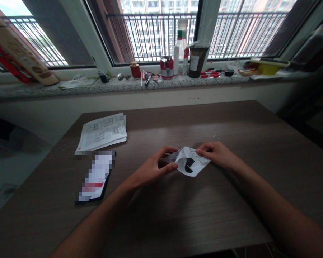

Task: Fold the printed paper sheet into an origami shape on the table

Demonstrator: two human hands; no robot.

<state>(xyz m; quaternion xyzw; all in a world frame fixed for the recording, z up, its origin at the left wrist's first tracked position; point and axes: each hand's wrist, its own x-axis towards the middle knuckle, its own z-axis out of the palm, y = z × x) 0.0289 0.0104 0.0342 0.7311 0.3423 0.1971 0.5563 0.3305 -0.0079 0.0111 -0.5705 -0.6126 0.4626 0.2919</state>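
Over the middle of the table I hold a small white piece of paper (195, 166) bearing a bold black shape and some fine print. Its left part is bent up, and a clear or greyish flap (172, 157) that looks like plastic shows there. My left hand (157, 165) grips the left side, thumb in front and fingers behind, the fingertips partly hidden. Thumb and curled fingers of my right hand (214, 152) pinch the paper's upper right edge. Left of my hands lies a phone (98, 175) with its screen blurred out.
Printed sheets (103, 132) lie at the table's far left. Along the stone windowsill (118, 85) stand a red can (167, 67), a clear bottle (179, 53), a dark cup (197, 61) and a yellow container (270, 67). Small tools and a large carton (21, 53) are there too.
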